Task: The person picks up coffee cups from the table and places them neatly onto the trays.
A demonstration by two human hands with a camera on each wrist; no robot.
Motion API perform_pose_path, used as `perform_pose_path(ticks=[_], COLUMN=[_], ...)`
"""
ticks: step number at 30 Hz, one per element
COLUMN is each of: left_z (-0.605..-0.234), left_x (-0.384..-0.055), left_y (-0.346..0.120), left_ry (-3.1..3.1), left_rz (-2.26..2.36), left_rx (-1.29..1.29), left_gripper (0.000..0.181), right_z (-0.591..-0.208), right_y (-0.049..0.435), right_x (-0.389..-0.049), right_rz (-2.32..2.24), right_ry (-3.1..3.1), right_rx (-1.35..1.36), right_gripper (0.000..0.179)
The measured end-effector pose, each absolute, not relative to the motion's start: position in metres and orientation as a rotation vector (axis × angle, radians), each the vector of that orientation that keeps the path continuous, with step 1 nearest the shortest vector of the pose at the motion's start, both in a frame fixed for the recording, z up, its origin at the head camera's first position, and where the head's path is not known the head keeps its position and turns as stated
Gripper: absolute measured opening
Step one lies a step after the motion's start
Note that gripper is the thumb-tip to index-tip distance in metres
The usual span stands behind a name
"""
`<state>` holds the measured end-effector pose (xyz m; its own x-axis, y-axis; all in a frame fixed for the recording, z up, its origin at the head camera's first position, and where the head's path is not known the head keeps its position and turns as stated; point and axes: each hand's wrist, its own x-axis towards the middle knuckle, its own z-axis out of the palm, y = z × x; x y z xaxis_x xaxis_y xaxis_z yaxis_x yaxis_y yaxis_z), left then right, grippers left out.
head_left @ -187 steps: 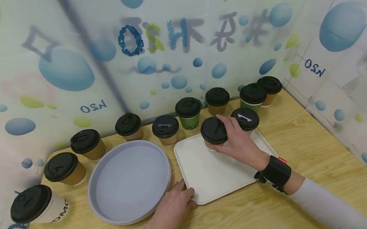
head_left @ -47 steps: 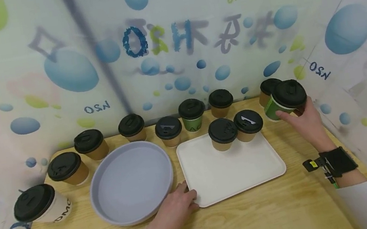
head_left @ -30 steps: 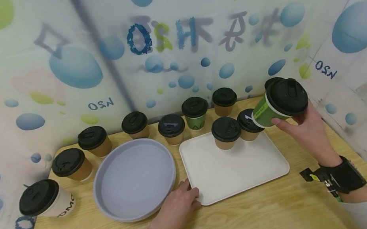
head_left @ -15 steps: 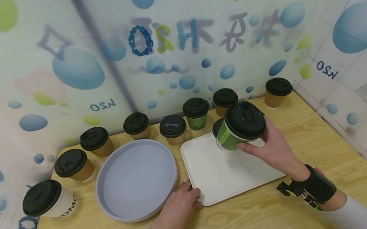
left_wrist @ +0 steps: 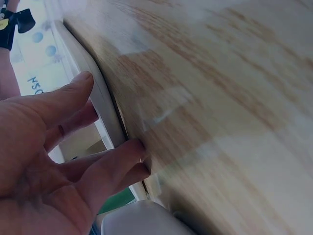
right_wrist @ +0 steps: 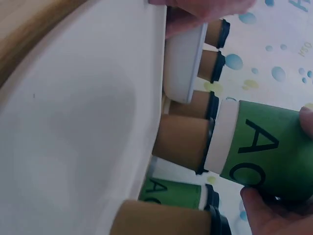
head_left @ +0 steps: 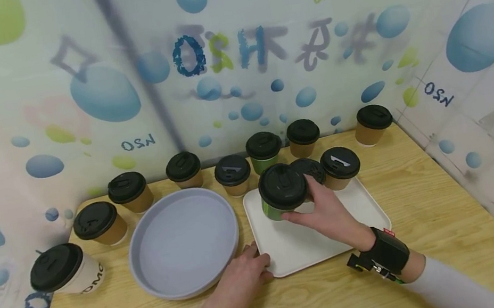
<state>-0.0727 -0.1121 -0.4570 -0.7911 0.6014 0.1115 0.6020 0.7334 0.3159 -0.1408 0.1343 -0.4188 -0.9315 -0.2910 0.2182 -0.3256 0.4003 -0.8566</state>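
Note:
My right hand (head_left: pixel 326 211) grips a green paper coffee cup (right_wrist: pixel 288 152) with a black lid by its side. In the right wrist view the cup hangs above the white rectangular tray (head_left: pixel 301 250), its base clear of it. Two brown cups with black lids stand along the tray's back edge: one (head_left: pixel 307 167) partly behind the held cup, the other (head_left: pixel 343 180) to its right. My left hand (head_left: pixel 238 282) holds the tray's near left corner, with its thumb (left_wrist: pixel 78 88) at the rim and bent fingertips down by the table.
A round grey-blue tray (head_left: pixel 191 289) lies left of the white one. Lidded cups line the back, among them a green one (head_left: pixel 266 164) and a lone brown one (head_left: pixel 372 134) at right. A larger white cup (head_left: pixel 84 274) stands far left. A patterned curtain (head_left: pixel 236 85) rises behind.
My right hand let go of a brown cup on the white tray, took the green cup from the back right, and carried it left over the tray. My left hand stayed at the corner.

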Motion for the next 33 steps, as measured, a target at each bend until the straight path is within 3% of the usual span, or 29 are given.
perform_pose_path(ticks=[15, 33], left_z=[-0.459, -0.459], left_x=[-0.072, -0.072], left_y=[-0.113, -0.112], left_ry=[-2.873, -2.902], left_rz=[-0.494, -0.487], left_rx=[-1.028, -1.027], left_gripper=[0.022, 0.022], right_z=[-0.448, -0.463], right_y=[0.097, 0.09], right_x=[-0.157, -0.167], right_rz=[1.666, 1.642], right_ry=[-2.663, -2.661], right_rx=[0.72, 0.635], right_gripper=[0.08, 0.082])
